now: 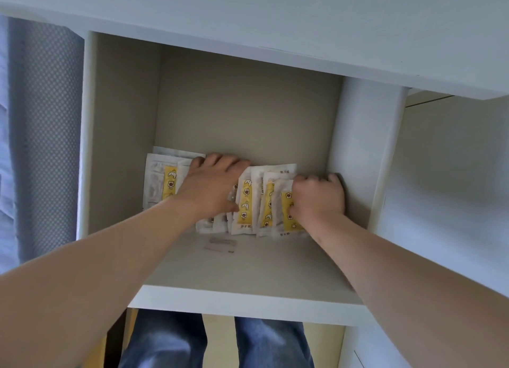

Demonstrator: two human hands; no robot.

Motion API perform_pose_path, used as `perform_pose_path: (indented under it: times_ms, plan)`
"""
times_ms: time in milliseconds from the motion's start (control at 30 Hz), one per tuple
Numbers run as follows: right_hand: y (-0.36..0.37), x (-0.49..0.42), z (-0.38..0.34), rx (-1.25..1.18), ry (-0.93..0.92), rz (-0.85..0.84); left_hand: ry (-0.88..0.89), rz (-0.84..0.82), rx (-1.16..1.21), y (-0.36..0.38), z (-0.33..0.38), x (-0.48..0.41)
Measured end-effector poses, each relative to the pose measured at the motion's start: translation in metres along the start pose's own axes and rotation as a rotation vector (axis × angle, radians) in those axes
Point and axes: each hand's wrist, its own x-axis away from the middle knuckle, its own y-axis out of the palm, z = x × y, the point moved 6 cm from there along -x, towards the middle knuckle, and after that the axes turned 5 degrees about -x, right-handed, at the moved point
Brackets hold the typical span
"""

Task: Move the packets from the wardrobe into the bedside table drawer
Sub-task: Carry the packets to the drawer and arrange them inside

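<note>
Several white packets (249, 202) with yellow printed strips stand in a row against the back of a wardrobe compartment, on its shelf (248, 268). My left hand (212, 186) lies over the packets left of the middle, fingers reaching over their tops. My right hand (319, 197) grips the right end of the row, fingers curled over the packet tops and thumb against the front of a packet. More packets (161, 180) lean at the far left, apart from my hands. The bedside table drawer is not in view.
The compartment has a beige back panel (248, 109) and white side walls (360, 153), with a white board (275, 37) overhead. A small flat label or slip (220, 243) lies on the shelf in front of the packets. A grey curtain (41, 133) hangs at left. My legs in jeans (165, 340) show below.
</note>
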Motion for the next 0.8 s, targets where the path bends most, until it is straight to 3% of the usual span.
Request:
perform_pose_path:
  times_ms: [267, 367, 500, 667, 800]
  plan:
    - [-0.016, 0.000, 0.003, 0.184, -0.035, -0.014, 0.041, 0.026, 0.048, -0.007, 0.008, -0.004]
    - [-0.015, 0.001, -0.002, -0.028, -0.125, 0.021, 0.083, -0.056, 0.028, -0.006, 0.005, -0.003]
    - [-0.002, 0.002, -0.011, -0.342, -0.140, -0.110, -0.004, -0.057, -0.025, -0.011, -0.016, 0.001]
    - [0.000, -0.001, -0.013, -0.384, -0.050, -0.109, -0.078, -0.098, -0.047, -0.009, -0.033, 0.003]
    - [-0.001, -0.005, -0.016, -0.480, 0.003, -0.107, -0.096, -0.063, 0.085, -0.014, -0.032, -0.009]
